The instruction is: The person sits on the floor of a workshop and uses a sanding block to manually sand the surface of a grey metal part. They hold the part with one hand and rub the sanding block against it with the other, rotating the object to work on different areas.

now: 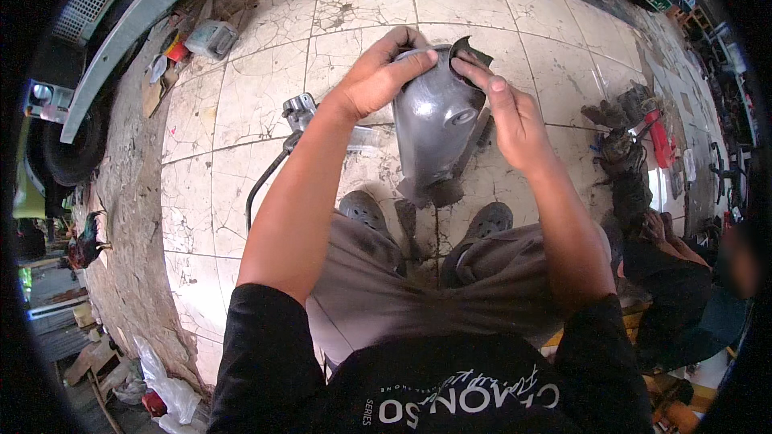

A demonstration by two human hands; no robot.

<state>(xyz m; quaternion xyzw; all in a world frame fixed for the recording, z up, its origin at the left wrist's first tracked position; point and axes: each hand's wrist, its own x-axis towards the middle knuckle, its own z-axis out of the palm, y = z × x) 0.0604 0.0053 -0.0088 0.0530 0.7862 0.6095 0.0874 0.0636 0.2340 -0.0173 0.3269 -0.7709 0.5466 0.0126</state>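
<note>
Before me a smooth grey motorcycle part, which looks like a fuel tank (431,126), stands tilted over the tiles, with a small round recess on its right side. My left hand (386,72) grips its far left edge, thumb on top and fingers behind. Against its far right edge, my right hand (509,108) presses a curled dark sheet, apparently sandpaper (479,55), under the fingers. Dark scraps (431,190) lie at the tank's near end, between my shoes. Left of the tank, partly behind my forearm, lies what looks like a spray gun (300,110) with a black hose (269,172).
At right a co-worker's hands (658,226) are near a greasy engine assembly (624,150) and a red part (661,140). A plastic jerrycan (212,40) and red tub (175,47) stand far left. A rooster (86,242) and plastic bag (163,377) are beyond the tiles (259,90).
</note>
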